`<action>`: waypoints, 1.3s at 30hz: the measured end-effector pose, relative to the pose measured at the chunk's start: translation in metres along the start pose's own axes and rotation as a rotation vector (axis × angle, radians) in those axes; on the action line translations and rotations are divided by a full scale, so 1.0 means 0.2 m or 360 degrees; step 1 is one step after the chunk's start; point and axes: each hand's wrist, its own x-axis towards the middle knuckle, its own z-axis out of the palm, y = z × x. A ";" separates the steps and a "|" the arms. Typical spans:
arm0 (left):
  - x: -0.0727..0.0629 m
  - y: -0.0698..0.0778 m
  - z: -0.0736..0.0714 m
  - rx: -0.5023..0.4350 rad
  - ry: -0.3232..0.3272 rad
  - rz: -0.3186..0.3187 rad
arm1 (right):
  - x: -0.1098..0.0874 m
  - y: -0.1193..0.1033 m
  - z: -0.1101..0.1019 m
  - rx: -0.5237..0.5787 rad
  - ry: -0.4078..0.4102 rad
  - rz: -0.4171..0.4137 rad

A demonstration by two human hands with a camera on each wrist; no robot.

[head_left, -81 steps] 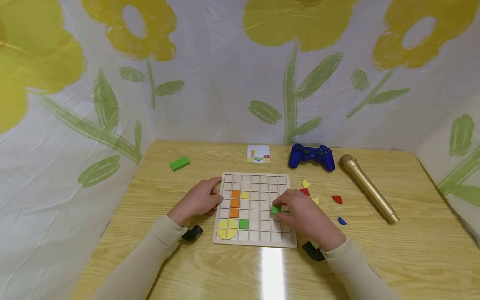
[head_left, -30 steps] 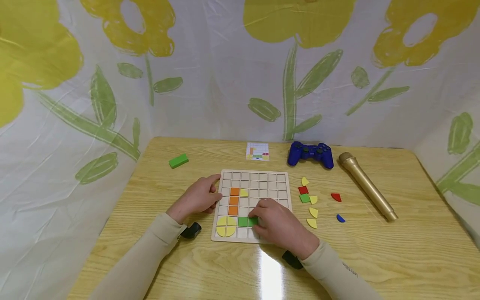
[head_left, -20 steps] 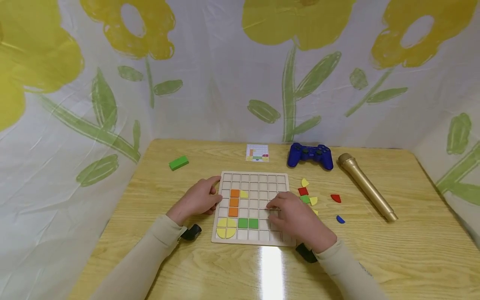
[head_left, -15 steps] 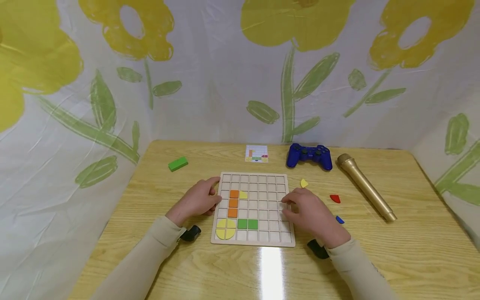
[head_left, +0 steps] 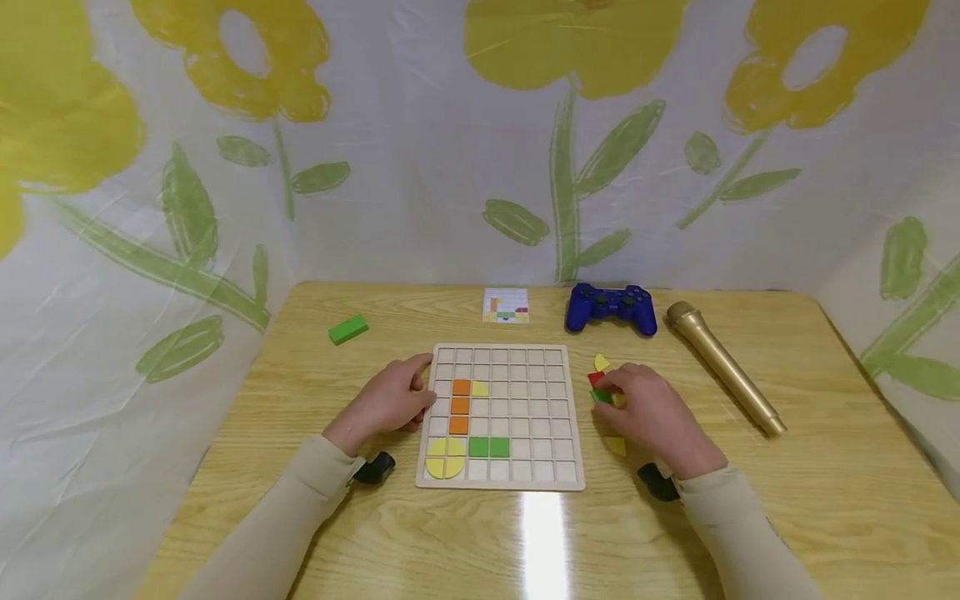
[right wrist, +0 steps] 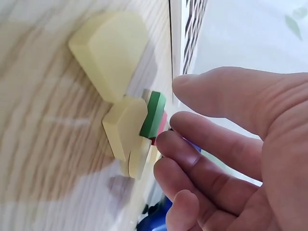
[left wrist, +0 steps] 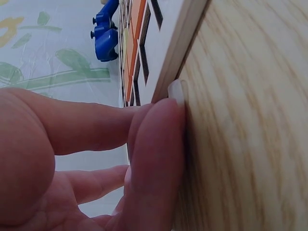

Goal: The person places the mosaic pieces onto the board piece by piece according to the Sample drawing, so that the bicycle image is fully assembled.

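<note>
- Board (head_left: pixel 520 407): mid-worktop (head_left: pixel 420 533), a flat, pale-wood square divided into shallow cells.
- Far left: green block (head_left: pixel 348 329), a straight-edged bar lying apart from the board.
- Left hand (head_left: pixel 384 396): thumb and forefinger touch the board's left edge; this grip looks slack, clasped round nothing.
- Board's left part, laid: four yellow quarters (head_left: pixel 437 448) form a disc at the near corner; three orange squares (head_left: pixel 460 406) make a column, a yellow quarter (head_left: pixel 480 389) beside the top one; two green squares (head_left: pixel 478 447) sit right of the disc.
- Board's right-hand cells: bare, so the laying looks only part done.
- Card (head_left: pixel 517 296), beyond the board: printed colours, red among them; no red lies on the board.
- Right of the board, loose and unlaid: red tile (head_left: pixel 596 378), green tile (right wrist: pixel 153 114) and thick, smooth yellow tiles (right wrist: pixel 113 53).
- Right hand (head_left: pixel 654 408): fingers bent, thumb parted from them, near the green tile; this grip appears to hold nothing.
- Far right: gold microphone (head_left: pixel 725 369), mesh-headed.
</note>
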 end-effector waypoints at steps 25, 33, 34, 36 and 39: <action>0.00 -0.01 -0.01 -0.0008 -0.0035 0.0051 | 0.04 -0.02 0.04 -0.0032 0.0040 0.0045; -0.01 0.00 0.00 0.0007 -0.0024 0.0039 | 0.03 -0.05 0.03 0.0042 0.0002 0.0012; -0.01 0.00 0.00 0.0007 -0.0023 0.0042 | 0.03 -0.06 0.03 0.0058 -0.0005 0.0006; 0.00 0.00 -0.01 0.0002 -0.0022 0.0045 | 0.02 -0.08 0.03 0.0081 -0.0025 -0.0013; 0.00 0.00 0.00 0.0003 -0.0017 0.0047 | 0.02 -0.13 0.04 0.0073 -0.0057 -0.0049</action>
